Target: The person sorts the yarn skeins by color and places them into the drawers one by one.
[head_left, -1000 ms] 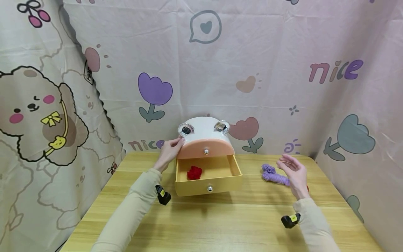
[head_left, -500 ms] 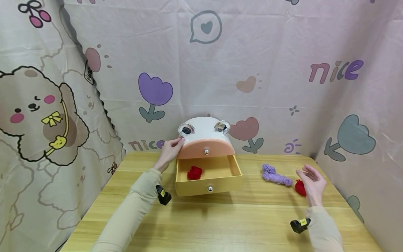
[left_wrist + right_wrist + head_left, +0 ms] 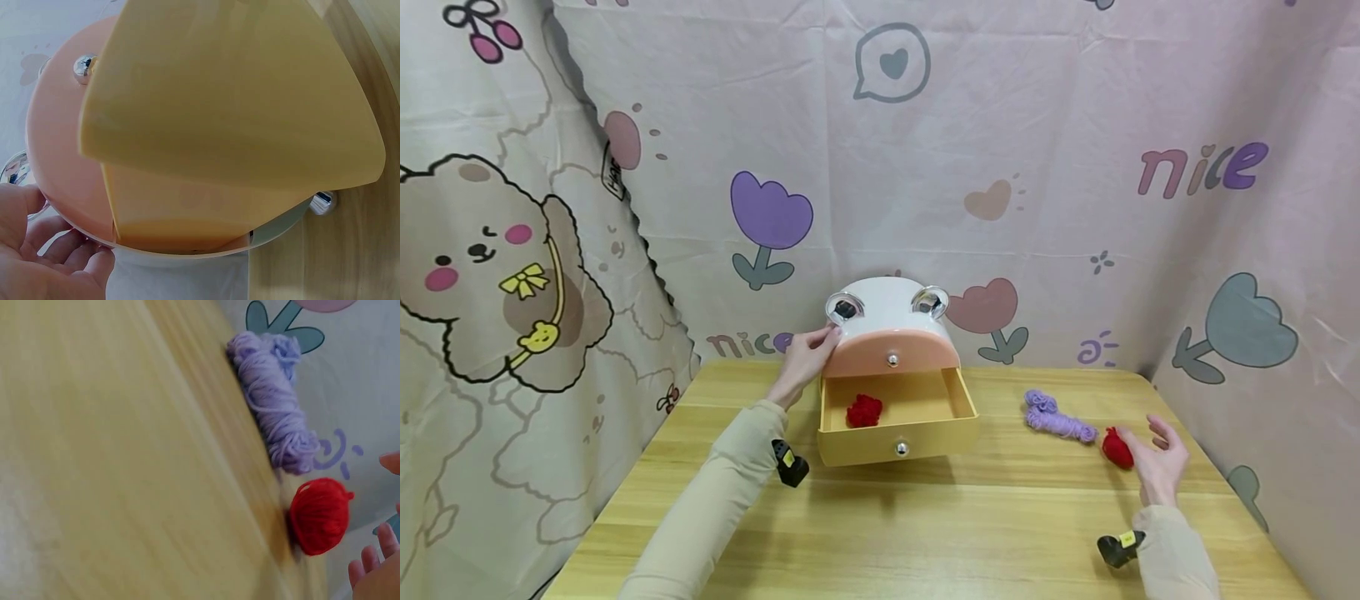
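Note:
A frog-faced drawer box (image 3: 883,304) with a white top stands at the back of the table. My left hand (image 3: 803,367) holds its left edge beside the shiny eye; in the left wrist view, curled fingers (image 3: 59,244) lie along the rim. Below the shut pink drawer (image 3: 887,354), the yellow drawer (image 3: 880,446) is pulled out, with a red yarn bundle (image 3: 864,411) inside. At the right, my right hand (image 3: 1161,467) is beside a red yarn ball (image 3: 1117,448), fingers spread and loosely bent, nothing gripped. The right wrist view shows the ball (image 3: 320,517) apart from the fingers.
A purple yarn skein (image 3: 1058,423) lies just left of the red ball. Printed cloth (image 3: 880,167) hangs behind and at both sides of the wooden table (image 3: 970,525). The yellow drawer juts out toward the front.
My right hand has moved right and toward the front, from beside the purple skein to the red yarn ball, which has come into view. The left hand keeps its place on the drawer box.

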Available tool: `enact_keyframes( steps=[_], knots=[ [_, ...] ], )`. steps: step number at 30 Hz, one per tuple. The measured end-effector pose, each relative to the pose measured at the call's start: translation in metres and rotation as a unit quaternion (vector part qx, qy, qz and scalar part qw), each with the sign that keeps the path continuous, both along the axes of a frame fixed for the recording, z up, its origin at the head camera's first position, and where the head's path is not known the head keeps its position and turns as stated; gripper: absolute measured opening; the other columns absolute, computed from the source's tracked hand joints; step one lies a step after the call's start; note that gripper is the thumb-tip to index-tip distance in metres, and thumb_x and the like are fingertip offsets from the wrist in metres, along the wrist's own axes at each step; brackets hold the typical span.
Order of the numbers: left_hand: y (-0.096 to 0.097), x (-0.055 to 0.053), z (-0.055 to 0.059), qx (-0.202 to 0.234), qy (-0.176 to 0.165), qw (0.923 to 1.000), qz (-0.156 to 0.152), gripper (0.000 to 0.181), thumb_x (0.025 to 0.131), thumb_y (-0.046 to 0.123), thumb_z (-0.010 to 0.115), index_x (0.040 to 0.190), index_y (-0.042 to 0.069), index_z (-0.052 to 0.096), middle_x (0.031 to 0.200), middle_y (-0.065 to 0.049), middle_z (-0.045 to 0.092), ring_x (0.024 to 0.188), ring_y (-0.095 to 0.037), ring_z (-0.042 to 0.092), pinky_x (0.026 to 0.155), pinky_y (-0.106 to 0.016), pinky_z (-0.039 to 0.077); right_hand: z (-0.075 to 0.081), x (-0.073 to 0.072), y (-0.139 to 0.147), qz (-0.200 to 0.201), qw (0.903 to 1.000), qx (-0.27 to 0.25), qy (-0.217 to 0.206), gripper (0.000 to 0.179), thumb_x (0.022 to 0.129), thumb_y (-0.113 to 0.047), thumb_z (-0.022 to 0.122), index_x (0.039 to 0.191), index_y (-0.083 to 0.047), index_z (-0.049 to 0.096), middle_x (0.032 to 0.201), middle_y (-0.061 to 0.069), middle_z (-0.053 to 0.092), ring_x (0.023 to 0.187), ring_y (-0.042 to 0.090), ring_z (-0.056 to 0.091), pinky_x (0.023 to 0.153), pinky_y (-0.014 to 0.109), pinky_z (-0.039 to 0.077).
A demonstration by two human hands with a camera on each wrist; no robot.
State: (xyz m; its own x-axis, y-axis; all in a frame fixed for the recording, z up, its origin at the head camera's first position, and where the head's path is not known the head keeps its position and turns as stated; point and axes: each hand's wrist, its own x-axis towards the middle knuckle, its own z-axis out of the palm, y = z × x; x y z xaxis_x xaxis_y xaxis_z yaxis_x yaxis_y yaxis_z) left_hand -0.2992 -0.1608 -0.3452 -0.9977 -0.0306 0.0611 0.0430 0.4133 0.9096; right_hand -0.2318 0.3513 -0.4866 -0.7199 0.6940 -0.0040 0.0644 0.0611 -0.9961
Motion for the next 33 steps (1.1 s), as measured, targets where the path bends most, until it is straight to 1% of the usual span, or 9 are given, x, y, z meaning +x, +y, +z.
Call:
enact_keyframes(
  steps=[5,6,9,11,13,18,22,27,33],
  knots=[
    [0.000,0.000,0.001,-0.002,0.000,1.0000,-0.001,0.057,0.104,0.042,0.052,0.150,0.008,0.046,0.159,-0.013,0.041,0.150,-0.035,0.037,0.122,-0.048,0.035,-0.007,-0.001,0.004,0.001,0.9992,0.017,-0.035,0.059,0.086,-0.020,0.078,0.140,-0.021,0.054,0.108,-0.027,0.044,0.102,-0.001,0.036,0.082,0.017,0.036],
    [0.000,0.001,0.001,-0.002,0.000,1.0000,-0.002,0.057,0.104,0.041,0.052,0.150,0.008,0.046,0.159,-0.013,0.042,0.150,-0.035,0.037,0.122,-0.048,0.035,-0.009,-0.001,0.004,0.001,0.9989,0.022,-0.041,0.062,0.086,-0.020,0.078,0.142,-0.019,0.052,0.113,-0.023,0.046,0.101,0.000,0.036,0.081,0.017,0.036],
    [0.000,0.001,0.001,-0.002,0.001,1.0000,-0.001,0.056,0.104,0.041,0.052,0.150,0.008,0.046,0.159,-0.013,0.042,0.150,-0.035,0.037,0.122,-0.048,0.035,-0.011,-0.003,0.004,0.010,0.9974,0.039,-0.059,0.072,0.087,-0.020,0.077,0.150,-0.009,0.044,0.132,-0.002,0.050,0.101,0.003,0.037,0.082,0.020,0.037],
    [0.000,0.001,0.001,-0.002,0.002,1.0000,-0.001,0.056,0.104,0.041,0.052,0.149,0.008,0.046,0.159,-0.013,0.042,0.150,-0.035,0.037,0.122,-0.048,0.035,-0.012,-0.003,0.004,0.018,0.9962,0.051,-0.069,0.075,0.087,-0.019,0.076,0.152,-0.006,0.040,0.145,0.011,0.044,0.104,0.008,0.038,0.081,0.020,0.037],
    [0.000,0.001,0.002,-0.003,0.002,1.0000,-0.001,0.056,0.104,0.041,0.052,0.150,0.008,0.046,0.159,-0.013,0.042,0.150,-0.035,0.037,0.122,-0.048,0.035,-0.013,-0.003,0.004,0.029,0.9944,0.064,-0.079,0.077,0.088,-0.019,0.075,0.153,-0.004,0.038,0.152,0.018,0.039,0.106,0.013,0.040,0.079,0.020,0.036],
    [0.000,0.001,0.002,-0.004,0.000,1.0000,-0.003,0.056,0.105,0.040,0.051,0.150,0.008,0.045,0.160,-0.013,0.041,0.150,-0.036,0.036,0.122,-0.048,0.035,-0.016,-0.002,0.004,0.048,0.9887,0.098,-0.104,0.078,0.089,-0.021,0.075,0.152,0.000,0.037,0.153,0.024,0.039,0.103,0.018,0.043,0.072,0.014,0.035],
    [0.000,0.001,0.002,-0.002,-0.001,1.0000,-0.002,0.056,0.105,0.041,0.051,0.150,0.008,0.045,0.160,-0.012,0.040,0.150,-0.036,0.035,0.122,-0.049,0.034,-0.017,-0.002,0.004,0.057,0.9857,0.110,-0.115,0.078,0.089,-0.021,0.075,0.152,0.002,0.036,0.153,0.028,0.039,0.103,0.021,0.045,0.073,0.015,0.035],
    [0.000,0.000,0.001,-0.001,0.001,1.0000,-0.001,0.056,0.105,0.041,0.052,0.150,0.008,0.046,0.160,-0.011,0.041,0.150,-0.035,0.035,0.122,-0.048,0.034,-0.018,-0.003,0.003,0.062,0.9848,0.112,-0.117,0.077,0.089,-0.018,0.074,0.151,0.005,0.035,0.152,0.031,0.040,0.115,0.031,0.045,0.080,0.021,0.036],
    [0.000,0.000,0.000,-0.003,0.001,1.0000,0.000,0.056,0.104,0.040,0.052,0.150,0.008,0.046,0.159,-0.012,0.041,0.150,-0.035,0.037,0.122,-0.048,0.035,-0.022,-0.005,0.001,0.063,0.9845,0.117,-0.115,0.073,0.089,-0.020,0.074,0.147,0.007,0.040,0.146,0.032,0.046,0.129,0.039,0.046,0.081,0.018,0.034]
  ],
)
